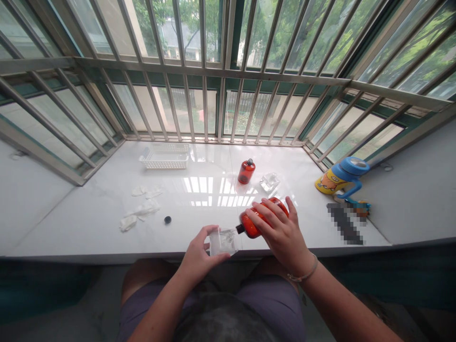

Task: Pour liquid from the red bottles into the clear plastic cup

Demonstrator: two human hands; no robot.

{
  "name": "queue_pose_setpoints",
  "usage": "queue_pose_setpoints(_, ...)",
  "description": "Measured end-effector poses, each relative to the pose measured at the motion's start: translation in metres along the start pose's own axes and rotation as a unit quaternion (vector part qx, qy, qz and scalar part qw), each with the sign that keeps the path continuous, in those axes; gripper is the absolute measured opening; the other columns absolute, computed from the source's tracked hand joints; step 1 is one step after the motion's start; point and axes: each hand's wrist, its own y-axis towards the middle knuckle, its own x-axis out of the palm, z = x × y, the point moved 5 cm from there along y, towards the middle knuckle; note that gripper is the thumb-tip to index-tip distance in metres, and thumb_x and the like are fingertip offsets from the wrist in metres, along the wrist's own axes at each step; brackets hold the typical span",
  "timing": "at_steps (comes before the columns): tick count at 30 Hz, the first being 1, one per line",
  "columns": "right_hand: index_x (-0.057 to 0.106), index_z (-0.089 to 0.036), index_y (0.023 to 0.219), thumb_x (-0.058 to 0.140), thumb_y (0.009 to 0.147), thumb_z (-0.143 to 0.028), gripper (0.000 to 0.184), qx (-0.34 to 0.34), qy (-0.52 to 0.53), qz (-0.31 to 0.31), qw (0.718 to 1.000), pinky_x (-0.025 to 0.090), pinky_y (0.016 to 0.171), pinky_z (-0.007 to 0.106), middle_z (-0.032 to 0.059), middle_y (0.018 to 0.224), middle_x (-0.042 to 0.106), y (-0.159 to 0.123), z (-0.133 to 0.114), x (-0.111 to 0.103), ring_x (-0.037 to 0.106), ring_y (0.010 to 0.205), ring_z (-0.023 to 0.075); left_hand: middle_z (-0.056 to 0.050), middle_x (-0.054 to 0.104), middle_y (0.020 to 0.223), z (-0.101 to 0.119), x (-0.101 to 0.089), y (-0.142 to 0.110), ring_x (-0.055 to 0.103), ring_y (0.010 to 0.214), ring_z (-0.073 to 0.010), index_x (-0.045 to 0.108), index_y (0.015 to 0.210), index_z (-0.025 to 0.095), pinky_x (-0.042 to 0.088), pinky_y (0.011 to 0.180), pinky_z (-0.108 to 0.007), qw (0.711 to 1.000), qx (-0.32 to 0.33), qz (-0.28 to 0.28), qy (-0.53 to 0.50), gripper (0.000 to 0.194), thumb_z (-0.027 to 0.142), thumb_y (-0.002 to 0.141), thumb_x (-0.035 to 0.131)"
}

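Observation:
My left hand [201, 251] grips a small clear square container [223, 242] by its sides, near the sill's front edge. My right hand [276, 228] is wrapped over a red-orange bottle [251, 225], which is tipped on its side. The bottle's dark uncapped neck points left, close to the container's right rim. Whether liquid flows between them is too small to tell. A black cap [167, 220] lies to the left. Behind the tipped bottle stands a smaller red bottle [247, 172], upright and with a dark top. Beside it sits a clear glass-like dish [270, 182].
A white perforated basket [165, 157] stands at the back left of the white sill [89, 228]. Crumpled white tissues [140, 211] lie at left. To the right are a yellow and blue tumbler [340, 175] and a blurred-out dark object [345, 223]. Metal window bars [221, 73] enclose the back.

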Motion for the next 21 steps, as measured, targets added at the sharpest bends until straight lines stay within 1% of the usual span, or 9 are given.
queue_pose_setpoints(10,0.061,-0.033,0.148,0.058,0.105,-0.012,0.048,-0.004,-0.001,-0.005,1.000,0.008,0.135,0.066,0.0010,0.150,0.068,0.0013,-0.0003,-0.0009,0.055,0.146,0.0279,-0.012,0.066,0.145,0.0004,-0.0013,-0.0006,0.067,0.131,-0.0364,0.064,0.133,0.027,0.061,0.106,-0.048,1.000,-0.001,0.001,0.003,0.074,0.041,0.068,0.098)
queue_pose_setpoints(21,0.061,-0.033,0.147,0.061,0.103,-0.013,0.048,-0.012,-0.004,0.001,1.000,0.008,0.135,0.066,0.0018,0.149,0.068,0.0047,0.0000,-0.0026,0.056,0.145,0.0283,-0.011,0.066,0.145,-0.0009,-0.0021,-0.0001,0.066,0.132,-0.0353,0.062,0.134,0.026,0.060,0.106,-0.047,1.000,0.000,-0.003,0.006,0.074,0.040,0.070,0.097)
